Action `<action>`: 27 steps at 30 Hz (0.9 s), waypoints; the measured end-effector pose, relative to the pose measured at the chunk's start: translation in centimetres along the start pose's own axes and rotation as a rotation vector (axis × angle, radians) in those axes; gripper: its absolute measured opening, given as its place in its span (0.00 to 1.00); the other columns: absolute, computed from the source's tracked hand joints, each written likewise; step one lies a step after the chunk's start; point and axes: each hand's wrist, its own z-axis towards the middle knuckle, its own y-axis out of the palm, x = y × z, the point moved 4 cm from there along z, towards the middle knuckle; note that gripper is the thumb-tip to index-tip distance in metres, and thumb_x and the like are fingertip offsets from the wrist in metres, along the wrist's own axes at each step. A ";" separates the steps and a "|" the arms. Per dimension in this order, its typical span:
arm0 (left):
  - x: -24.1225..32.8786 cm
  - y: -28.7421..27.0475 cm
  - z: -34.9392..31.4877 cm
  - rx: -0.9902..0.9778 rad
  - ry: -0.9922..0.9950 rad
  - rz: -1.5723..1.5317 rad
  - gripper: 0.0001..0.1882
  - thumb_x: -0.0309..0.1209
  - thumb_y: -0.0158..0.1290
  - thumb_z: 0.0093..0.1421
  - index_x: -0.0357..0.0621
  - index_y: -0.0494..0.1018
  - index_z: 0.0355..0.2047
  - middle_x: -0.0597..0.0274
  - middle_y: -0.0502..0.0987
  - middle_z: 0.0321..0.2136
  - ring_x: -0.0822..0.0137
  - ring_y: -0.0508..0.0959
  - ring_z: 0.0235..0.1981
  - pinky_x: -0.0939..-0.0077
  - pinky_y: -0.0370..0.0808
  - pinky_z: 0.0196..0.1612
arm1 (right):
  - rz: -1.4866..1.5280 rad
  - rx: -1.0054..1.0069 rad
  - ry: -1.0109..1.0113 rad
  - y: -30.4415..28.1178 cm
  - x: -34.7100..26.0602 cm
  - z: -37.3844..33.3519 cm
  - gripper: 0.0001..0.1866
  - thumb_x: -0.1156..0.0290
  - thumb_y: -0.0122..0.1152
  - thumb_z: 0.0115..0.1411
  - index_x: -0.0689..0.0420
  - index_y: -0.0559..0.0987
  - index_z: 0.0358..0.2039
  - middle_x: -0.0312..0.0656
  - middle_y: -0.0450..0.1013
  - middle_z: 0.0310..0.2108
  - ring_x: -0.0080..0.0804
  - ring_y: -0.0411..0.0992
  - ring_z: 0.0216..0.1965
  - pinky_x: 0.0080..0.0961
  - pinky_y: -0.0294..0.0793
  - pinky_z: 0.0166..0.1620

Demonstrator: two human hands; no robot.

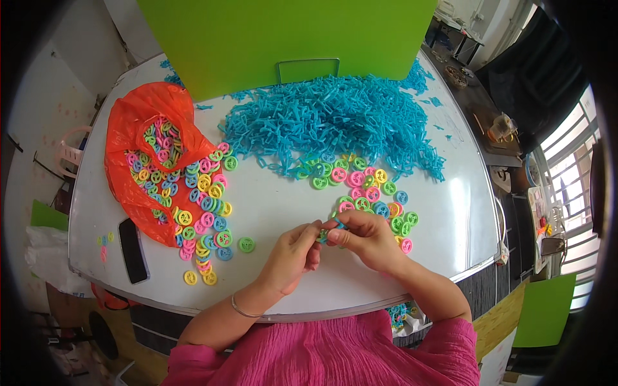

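Observation:
My left hand and my right hand meet near the front middle of the white table. Between the left fingertips is a small green plastic wheel, partly covered by the fingers. A small blue plastic piece shows at the pinched fingers of my right hand, touching or very near the wheel; I cannot tell if the two are joined. Just beyond my right hand lies a loose group of pink, green, blue and yellow plastic wheels. Farther back rises a large heap of blue plastic clip-like pieces.
At the left, an orange-red plastic bag spills more coloured wheels onto the white table. A dark phone lies by the bag. Behind the blue heap stands a green panel with a metal wire stand.

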 end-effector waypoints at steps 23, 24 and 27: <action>0.4 0.4 -0.8 0.098 0.045 0.065 0.23 0.47 0.43 0.69 0.45 0.68 0.23 0.68 0.65 0.12 0.74 0.68 0.11 0.83 0.60 0.14 | -0.097 0.211 0.041 0.4 -0.9 -0.3 0.08 0.70 0.61 0.63 0.63 0.80 0.35 0.38 0.77 0.32 0.20 0.74 0.31 0.17 0.72 0.35; 0.2 0.4 -0.7 0.054 -0.004 0.024 0.24 0.48 0.43 0.68 0.46 0.67 0.21 0.68 0.64 0.11 0.73 0.68 0.11 0.82 0.59 0.14 | -0.096 0.215 0.039 0.2 -0.7 -0.2 0.08 0.70 0.61 0.63 0.63 0.80 0.35 0.38 0.77 0.32 0.20 0.74 0.31 0.17 0.72 0.35; 0.8 -0.1 -0.2 -0.035 -0.011 0.041 0.25 0.49 0.42 0.68 0.47 0.66 0.18 0.68 0.63 0.10 0.73 0.67 0.10 0.81 0.58 0.14 | 0.116 0.197 0.096 -0.5 0.0 0.2 0.08 0.70 0.58 0.64 0.62 0.80 0.37 0.38 0.77 0.31 0.22 0.75 0.33 0.20 0.75 0.38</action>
